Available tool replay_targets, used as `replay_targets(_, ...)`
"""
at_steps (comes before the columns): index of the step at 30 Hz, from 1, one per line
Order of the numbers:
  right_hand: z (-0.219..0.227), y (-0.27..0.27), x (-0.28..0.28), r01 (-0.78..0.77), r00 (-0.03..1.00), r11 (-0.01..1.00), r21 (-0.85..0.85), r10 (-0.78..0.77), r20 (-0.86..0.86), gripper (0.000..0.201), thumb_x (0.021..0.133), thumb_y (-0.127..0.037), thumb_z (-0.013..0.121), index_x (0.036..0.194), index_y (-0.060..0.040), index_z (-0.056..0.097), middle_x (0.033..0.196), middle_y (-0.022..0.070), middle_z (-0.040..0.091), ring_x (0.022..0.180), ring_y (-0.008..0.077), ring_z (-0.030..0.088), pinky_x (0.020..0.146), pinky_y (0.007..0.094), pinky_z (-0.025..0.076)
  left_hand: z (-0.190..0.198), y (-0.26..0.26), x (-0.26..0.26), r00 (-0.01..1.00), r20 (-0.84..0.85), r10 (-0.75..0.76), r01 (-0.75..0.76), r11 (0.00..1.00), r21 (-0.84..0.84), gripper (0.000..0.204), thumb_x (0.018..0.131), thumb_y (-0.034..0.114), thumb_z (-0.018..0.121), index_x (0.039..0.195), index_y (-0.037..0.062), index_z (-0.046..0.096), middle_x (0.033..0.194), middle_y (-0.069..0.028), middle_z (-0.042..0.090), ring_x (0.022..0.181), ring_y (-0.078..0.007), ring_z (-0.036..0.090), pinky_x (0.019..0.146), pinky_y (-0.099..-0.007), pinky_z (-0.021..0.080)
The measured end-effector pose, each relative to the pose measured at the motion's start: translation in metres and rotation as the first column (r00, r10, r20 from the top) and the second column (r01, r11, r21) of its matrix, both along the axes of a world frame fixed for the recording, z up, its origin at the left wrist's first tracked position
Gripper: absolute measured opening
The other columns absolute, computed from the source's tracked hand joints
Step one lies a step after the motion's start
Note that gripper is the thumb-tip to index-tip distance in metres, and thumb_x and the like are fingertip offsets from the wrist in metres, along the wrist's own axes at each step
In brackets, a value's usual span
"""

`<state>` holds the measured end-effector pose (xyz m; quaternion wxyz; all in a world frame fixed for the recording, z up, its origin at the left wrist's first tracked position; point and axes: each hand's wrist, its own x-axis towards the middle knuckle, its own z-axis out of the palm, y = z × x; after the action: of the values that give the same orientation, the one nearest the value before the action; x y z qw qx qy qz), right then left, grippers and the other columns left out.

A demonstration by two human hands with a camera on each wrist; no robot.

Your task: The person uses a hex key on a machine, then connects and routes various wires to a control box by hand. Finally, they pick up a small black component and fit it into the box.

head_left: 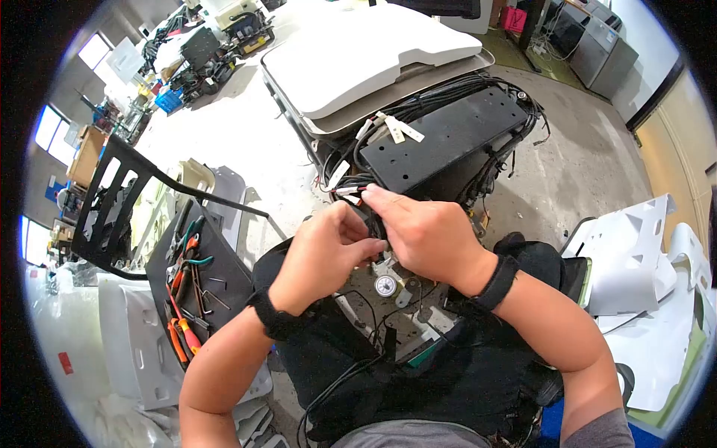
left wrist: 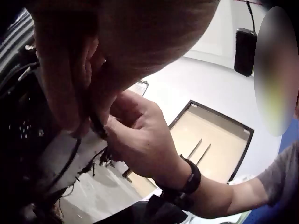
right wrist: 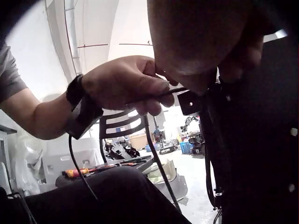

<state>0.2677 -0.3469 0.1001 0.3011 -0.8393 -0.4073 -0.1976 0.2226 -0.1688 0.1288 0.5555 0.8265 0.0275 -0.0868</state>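
In the head view the left hand [head_left: 323,250] and the right hand [head_left: 429,235] meet close together over the front end of a black metal box [head_left: 444,138] with cable bundles. The right wrist view shows the left hand [right wrist: 126,84] pinching a thin black cable [right wrist: 156,95] between thumb and fingers; the cable runs toward the right hand [right wrist: 201,42], whose fingertips pinch it too. White-tagged wires [head_left: 347,191] lie just beyond the fingers. Below the hands sits a round gauge-like metal part [head_left: 385,286]. Dark shadow hides the fingertips in the left wrist view.
A black chair [head_left: 123,201] stands at the left, near a dark mat [head_left: 166,276] with pliers and screwdrivers [head_left: 181,328]. A white cover [head_left: 373,56] lies behind the box. White panels [head_left: 627,261] stand at the right. Loose black cables [head_left: 347,373] cross the person's lap.
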Motion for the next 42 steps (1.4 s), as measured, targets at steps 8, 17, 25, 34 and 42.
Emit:
replay_targets(8,0.014,-0.021,-0.017,0.041,0.985,0.983,0.18,-0.01,-0.17,0.018,0.082,-0.019,0.071,0.092,-0.0055,0.064,0.078,0.009,0.066,0.065,0.0241,0.066,0.055,0.0333,0.051,-0.013,-0.02,-0.012,0.985,0.12,0.121,-0.115,0.992,-0.059,0.029,0.082,0.015,0.078,0.075,0.0022,0.054,0.067,-0.0045,0.064,0.059,-0.0078,0.059,0.052,-0.0227,0.048)
replay_targets(17,0.005,-0.018,-0.036,0.091,0.815,0.98,0.178,0.029,-0.579,0.03,0.081,-0.02,0.075,0.097,-0.0043,0.054,0.073,0.0092,0.068,0.061,0.0209,0.067,0.054,0.0299,0.051,-0.021,-0.019,-0.014,0.952,0.275,0.135,-0.159,0.985,0.067,0.027,0.079,0.017,0.081,0.075,0.001,0.059,0.07,-0.0054,0.065,0.06,-0.0079,0.057,0.053,-0.0246,0.047)
replay_targets(25,0.005,-0.016,-0.034,0.122,0.559,0.944,0.307,0.19,-0.807,0.031,0.082,-0.013,0.071,0.105,-0.0006,0.054,0.076,0.0102,0.069,0.063,0.0142,0.066,0.059,0.0281,0.051,-0.017,-0.025,-0.01,0.959,0.26,0.117,-0.132,0.99,0.043,0.021,0.083,0.014,0.076,0.08,-0.0004,0.061,0.068,-0.0107,0.067,0.061,-0.0143,0.065,0.056,-0.0277,0.051)
replay_targets(34,0.015,-0.04,-0.018,0.223,0.858,0.972,0.067,-0.163,-0.487,0.015,0.081,-0.007,0.069,0.094,-0.0022,0.063,0.075,0.0128,0.068,0.064,0.0249,0.067,0.06,0.0325,0.052,-0.025,-0.018,-0.02,0.962,0.272,-0.001,-0.018,0.997,0.069,0.022,0.087,0.013,0.072,0.083,-0.0005,0.055,0.067,-0.0057,0.065,0.063,-0.0073,0.062,0.056,-0.0232,0.048)
replay_targets(42,0.013,-0.036,-0.021,0.19,0.942,0.982,0.013,-0.179,-0.284,0.012,0.085,-0.016,0.065,0.086,-0.0041,0.066,0.075,0.0144,0.066,0.07,0.0342,0.065,0.063,0.0401,0.052,-0.033,-0.014,-0.022,0.97,0.241,-0.02,0.031,0.999,-0.041,0.017,0.088,0.011,0.07,0.092,-0.0023,0.059,0.073,-0.0066,0.067,0.068,-0.0095,0.065,0.06,-0.0237,0.051)
